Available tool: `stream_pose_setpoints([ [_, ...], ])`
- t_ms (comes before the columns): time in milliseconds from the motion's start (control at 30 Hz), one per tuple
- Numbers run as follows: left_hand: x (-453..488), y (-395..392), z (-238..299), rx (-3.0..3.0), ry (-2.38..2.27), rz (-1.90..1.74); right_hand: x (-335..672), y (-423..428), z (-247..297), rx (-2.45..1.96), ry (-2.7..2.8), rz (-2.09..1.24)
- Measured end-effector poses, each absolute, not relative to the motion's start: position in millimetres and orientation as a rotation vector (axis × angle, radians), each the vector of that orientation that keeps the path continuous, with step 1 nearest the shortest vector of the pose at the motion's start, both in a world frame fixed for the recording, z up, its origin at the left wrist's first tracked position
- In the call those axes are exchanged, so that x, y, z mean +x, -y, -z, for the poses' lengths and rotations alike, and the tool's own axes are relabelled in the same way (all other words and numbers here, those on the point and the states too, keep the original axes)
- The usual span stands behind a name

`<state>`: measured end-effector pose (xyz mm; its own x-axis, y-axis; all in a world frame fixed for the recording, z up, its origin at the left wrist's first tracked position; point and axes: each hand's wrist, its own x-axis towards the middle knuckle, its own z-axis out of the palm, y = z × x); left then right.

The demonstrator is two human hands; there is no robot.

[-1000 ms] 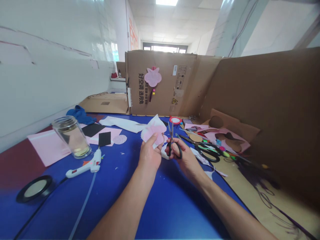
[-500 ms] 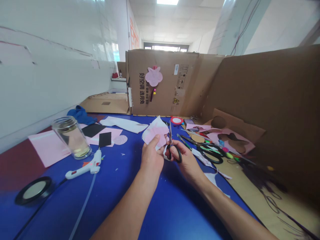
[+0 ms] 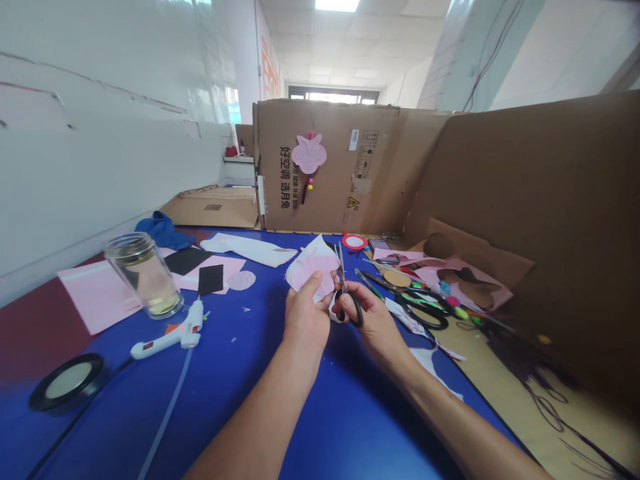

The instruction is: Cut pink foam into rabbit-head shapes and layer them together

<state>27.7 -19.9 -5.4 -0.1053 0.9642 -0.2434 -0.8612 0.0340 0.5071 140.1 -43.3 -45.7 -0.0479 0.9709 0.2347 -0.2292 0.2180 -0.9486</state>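
Note:
Above the blue table, my left hand (image 3: 306, 313) pinches a pink shape (image 3: 313, 267) together with a white sheet (image 3: 320, 245) behind it, thumb on top. The pink piece has a scalloped outline. My right hand (image 3: 367, 307) has its fingers in the black handles of a pair of scissors (image 3: 343, 287). Their blades point away from me along the right edge of the white sheet. Whether the blades are apart is too small to tell. A strip of white hangs beside the scissor handles, between the two hands.
On the left are a glass jar (image 3: 145, 277), a white glue gun (image 3: 175, 337) with its cord, a tape roll (image 3: 67, 383) and black squares (image 3: 211, 279). To the right lie larger scissors (image 3: 423, 310) among scraps. Cardboard walls (image 3: 380, 173) close off the back and right.
The pink shape and white sheet have turned slightly in my left hand. Both hands stay close together, and the scissors remain at the sheet's right edge. The view has shifted slightly.

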Motion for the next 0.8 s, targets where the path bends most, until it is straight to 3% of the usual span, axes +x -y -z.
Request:
stream_pose_setpoints([
  [800,27.6,19.8,6.4,0.223,-0.603,-1.554,140.1,43.6,43.6,-0.859,1.221,-1.157],
])
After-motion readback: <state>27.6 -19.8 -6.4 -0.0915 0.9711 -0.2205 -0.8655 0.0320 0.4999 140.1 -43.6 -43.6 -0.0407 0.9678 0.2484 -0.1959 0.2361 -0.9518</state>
